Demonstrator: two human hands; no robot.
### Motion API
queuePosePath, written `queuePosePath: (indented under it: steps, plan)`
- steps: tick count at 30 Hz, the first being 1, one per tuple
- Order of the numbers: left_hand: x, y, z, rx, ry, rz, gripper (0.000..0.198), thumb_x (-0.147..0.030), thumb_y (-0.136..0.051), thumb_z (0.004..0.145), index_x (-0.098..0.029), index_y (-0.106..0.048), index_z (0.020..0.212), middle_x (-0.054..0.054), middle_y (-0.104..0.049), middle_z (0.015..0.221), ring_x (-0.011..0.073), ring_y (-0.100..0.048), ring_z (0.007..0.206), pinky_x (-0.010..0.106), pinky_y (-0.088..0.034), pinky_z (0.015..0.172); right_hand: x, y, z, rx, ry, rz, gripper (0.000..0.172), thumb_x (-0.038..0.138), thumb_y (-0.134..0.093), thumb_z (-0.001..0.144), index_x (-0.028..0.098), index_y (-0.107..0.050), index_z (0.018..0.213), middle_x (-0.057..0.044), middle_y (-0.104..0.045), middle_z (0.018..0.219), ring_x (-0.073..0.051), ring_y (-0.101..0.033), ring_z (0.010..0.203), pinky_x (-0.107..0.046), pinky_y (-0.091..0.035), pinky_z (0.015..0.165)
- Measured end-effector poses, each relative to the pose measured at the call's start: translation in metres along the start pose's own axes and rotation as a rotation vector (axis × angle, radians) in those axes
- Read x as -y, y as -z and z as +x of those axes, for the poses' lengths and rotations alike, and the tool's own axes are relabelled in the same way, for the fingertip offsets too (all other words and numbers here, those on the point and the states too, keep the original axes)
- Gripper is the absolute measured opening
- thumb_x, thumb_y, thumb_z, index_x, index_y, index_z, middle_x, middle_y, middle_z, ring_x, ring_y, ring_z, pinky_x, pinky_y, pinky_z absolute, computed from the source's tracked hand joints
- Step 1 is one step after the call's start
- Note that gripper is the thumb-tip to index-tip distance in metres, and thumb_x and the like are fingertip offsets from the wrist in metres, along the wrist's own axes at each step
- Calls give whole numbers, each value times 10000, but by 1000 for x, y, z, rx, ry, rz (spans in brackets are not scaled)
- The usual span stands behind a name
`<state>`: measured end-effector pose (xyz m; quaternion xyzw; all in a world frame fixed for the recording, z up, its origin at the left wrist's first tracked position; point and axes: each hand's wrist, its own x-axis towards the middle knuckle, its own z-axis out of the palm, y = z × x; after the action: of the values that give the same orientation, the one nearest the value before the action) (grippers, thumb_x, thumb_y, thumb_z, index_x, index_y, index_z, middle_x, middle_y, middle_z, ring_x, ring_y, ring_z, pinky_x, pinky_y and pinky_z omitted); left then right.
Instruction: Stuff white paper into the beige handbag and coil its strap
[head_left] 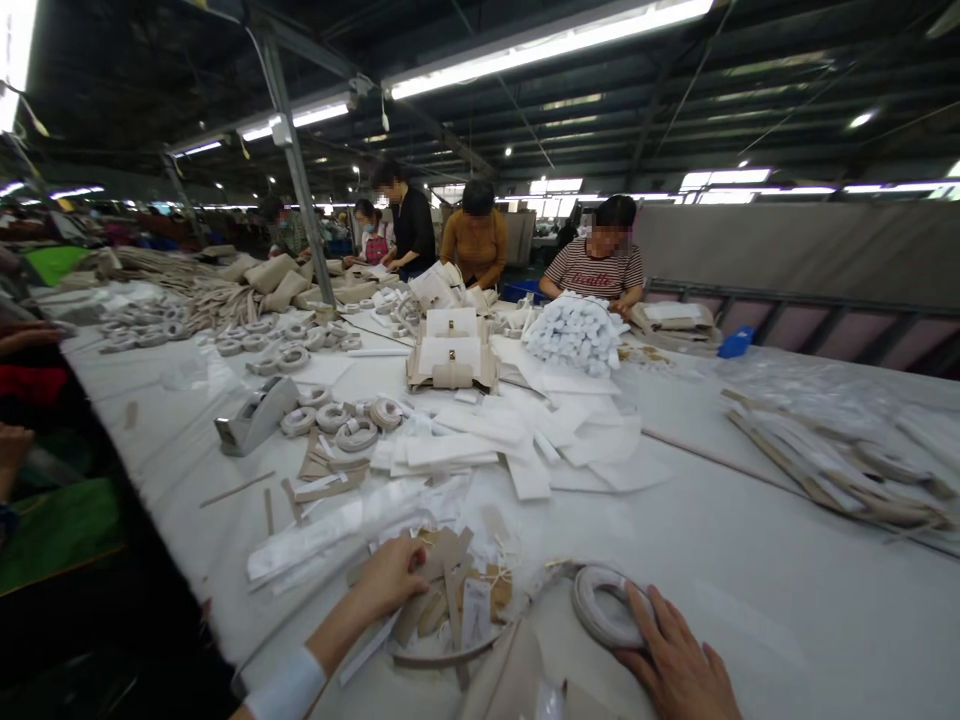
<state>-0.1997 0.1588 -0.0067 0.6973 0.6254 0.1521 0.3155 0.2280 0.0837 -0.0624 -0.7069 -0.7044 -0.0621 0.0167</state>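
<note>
My left hand (391, 578) is closed, thumb and fingers pinched at the edge of a beige strip (448, 550) on a small loose pile. That pile also holds brown tags, thin cords and a white printed label (476, 612). My right hand (675, 650) lies with fingers spread against the right side of a coiled beige strap (592, 610), index finger and thumb touching its rim. A loose strap end curves from the coil towards the pile. Between my hands, at the lower edge, lies a folded beige piece (504, 672), partly cut off by the frame.
White sheets (480, 440) cover the table's middle. A tape dispenser (257, 412) stands left of several strap coils (357, 434). Beyond are stacked beige bags (451, 362) and a heap of white rolls (574, 333). Several people work across the table; another person's hand shows at left.
</note>
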Motion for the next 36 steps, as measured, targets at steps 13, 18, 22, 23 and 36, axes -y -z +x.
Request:
queuePosePath:
  steps: [13, 18, 22, 23, 36]
  plan:
    - [26, -4, -4, -30, -61, -238, 127, -274, -506, 723, -173, -553, 661, -27, -578, 662, 173, -532, 703, 260, -348, 658, 1, 6, -2, -10, 5, -3, 571, 389, -465, 844, 252, -408, 1395, -140, -420, 1446, -337, -423, 1292, -574, -450, 920]
    - [24, 3, -2, -84, -78, -347, 195, -302, -448, 754, -168, -591, 762, -7, -606, 738, 185, -543, 767, 277, -380, 701, -1, 1, -2, -32, 2, 14, 565, 391, -469, 827, 286, -423, 1380, -120, -439, 1435, -340, -441, 1277, -583, -455, 914]
    - [17, 6, -1, -86, -45, -433, 247, -361, -473, 752, -156, -609, 778, 3, -617, 739, 177, -547, 734, 276, -390, 674, 0, 0, -2, -15, -18, 8, 569, 400, -452, 833, 285, -419, 1389, -109, -423, 1450, -329, -415, 1300, -580, -440, 932]
    - [15, 6, -1, -85, -27, -450, 257, -392, -494, 741, -154, -591, 739, -3, -591, 688, 168, -531, 688, 271, -379, 640, 0, 2, -3, -6, -20, 8, 568, 399, -449, 835, 281, -422, 1389, -109, -421, 1451, -326, -414, 1301, -578, -438, 933]
    - [-52, 13, -25, 246, -78, -589, 270, -422, -603, 701, -158, -580, 754, -25, -552, 647, 112, -480, 597, 225, -343, 564, 114, 132, 23, -281, 126, 746, 482, 484, -443, 894, 171, -562, 1241, -123, -661, 1113, -231, -641, 917, -356, -512, 810]
